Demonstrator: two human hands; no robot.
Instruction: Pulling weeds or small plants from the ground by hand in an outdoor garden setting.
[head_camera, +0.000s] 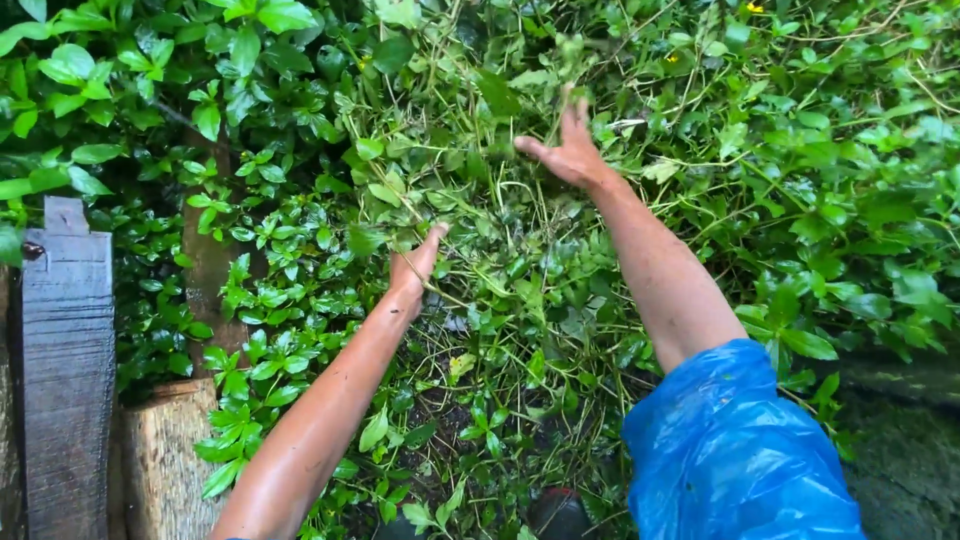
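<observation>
- Green, wet, tangled mass of thin vines w/ small oval leaves (480, 200) is spread over the whole bank ahead; it lies between and under both hands, approx centre of view.
- Left hand (412, 268) is pushed into the tangle from below, fingers buried among stems; it looks closed on a bunch of vine stems, but the fingertips are hidden, so the grip can't be told for sure.
- Right hand (570, 150) is held higher up, palm to the foliage, fingers spread and released; it is touching or just above the leaves, nothing seen clamped in it.
- Right upper arm is covered by a crinkled blue plastic sleeve (735, 460); both forearms are bare and wet.
- Step in hand, judged: the vine mass is being parted or gathered, lower hand anchoring, upper hand reaching for a fresh hold.
- Next move calls for: the upper hand to be closed on a clear bunch of stems, not loose leaves, since wet stems are likely to slip.
- Grey weathered wooden post (65, 370) and a cut pale tree stump (165, 460) are seen at far left, well apart from both hands.
</observation>
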